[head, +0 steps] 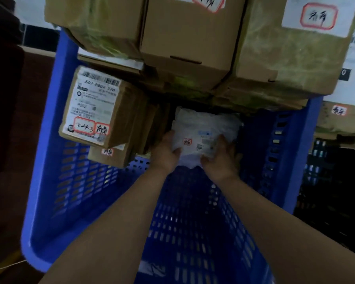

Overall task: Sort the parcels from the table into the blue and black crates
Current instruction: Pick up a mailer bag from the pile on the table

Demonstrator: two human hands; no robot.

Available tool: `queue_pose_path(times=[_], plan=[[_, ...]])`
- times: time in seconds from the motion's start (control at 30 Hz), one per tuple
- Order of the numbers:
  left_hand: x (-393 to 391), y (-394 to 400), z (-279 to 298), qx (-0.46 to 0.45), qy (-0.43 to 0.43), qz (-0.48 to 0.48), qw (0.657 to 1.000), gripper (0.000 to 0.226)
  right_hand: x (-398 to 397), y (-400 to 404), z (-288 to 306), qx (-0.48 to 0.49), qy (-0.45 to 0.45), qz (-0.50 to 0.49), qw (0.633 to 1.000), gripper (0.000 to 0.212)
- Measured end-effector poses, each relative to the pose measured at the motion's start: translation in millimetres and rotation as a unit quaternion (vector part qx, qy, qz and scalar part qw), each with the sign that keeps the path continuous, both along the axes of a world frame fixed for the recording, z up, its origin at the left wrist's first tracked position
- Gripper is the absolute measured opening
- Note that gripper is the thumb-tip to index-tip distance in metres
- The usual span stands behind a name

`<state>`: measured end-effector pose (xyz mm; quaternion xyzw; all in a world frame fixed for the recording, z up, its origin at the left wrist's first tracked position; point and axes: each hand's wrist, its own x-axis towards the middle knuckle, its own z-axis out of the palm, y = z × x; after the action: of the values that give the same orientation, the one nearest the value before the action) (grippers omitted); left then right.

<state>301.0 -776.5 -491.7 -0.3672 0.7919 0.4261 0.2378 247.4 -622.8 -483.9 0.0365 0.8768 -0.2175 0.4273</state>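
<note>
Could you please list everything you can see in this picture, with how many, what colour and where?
blue crate: one, blue, perforated walls, fills the middle.
cardboard boxes: three large, brown, stacked across the crate's far end.
labelled box: one, brown with white label, left inside the crate, atop a smaller box.
white parcel: one, white soft bag, inside the crate.
black crate: one, black, at right.
hands: left hand and right hand, both holding the white parcel.
</note>
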Motion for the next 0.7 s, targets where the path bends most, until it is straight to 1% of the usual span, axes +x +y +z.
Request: queue_pose_path(times=[0.07, 0.13, 0.27, 0.33, 0.43, 0.5, 0.7], plan=[[-3.0, 6.3, -7.8, 0.006, 0.002, -0.008, 1.0, 0.062, 4.8, -2.0, -17.1, -0.016, 0.009, 0.029, 0.999, 0.08], [-5.7, 9.5, -12.2, 0.004, 0.0, -0.02, 1.0, 0.065, 7.4, -0.8, -31.4, -0.041, -0.002, 0.039, 0.998, 0.08], [-5.3, 6.3, -5.0, 0.021, -0.024, -0.032, 0.999, 0.067, 6.2, 0.3, -33.5, -0.091, -0.04, -0.003, 0.995, 0.082], [-4.2, 5.8, 7.1, 0.019, -0.019, -0.035, 0.999, 0.064, 7.9, 0.5, -27.1, -0.107, -0.04, -0.01, 0.993, 0.08], [-0.1, 8.9, 34.2, 0.012, -0.004, -0.044, 0.999, 0.061, 11.7, -0.2, 4.5, -0.116, -0.024, -0.011, 0.993, 0.075], [5.1, 13.2, 57.7, 0.008, -0.005, -0.043, 0.999, 0.058, 16.3, 2.2, 31.6, -0.105, -0.007, 0.0, 0.994, 0.072], [21.8, 27.9, 140.4, -0.013, 0.048, -0.107, 0.993, 0.046, 34.7, 24.5, 128.2, -0.07, 0.062, 0.086, 0.992, 0.06]])
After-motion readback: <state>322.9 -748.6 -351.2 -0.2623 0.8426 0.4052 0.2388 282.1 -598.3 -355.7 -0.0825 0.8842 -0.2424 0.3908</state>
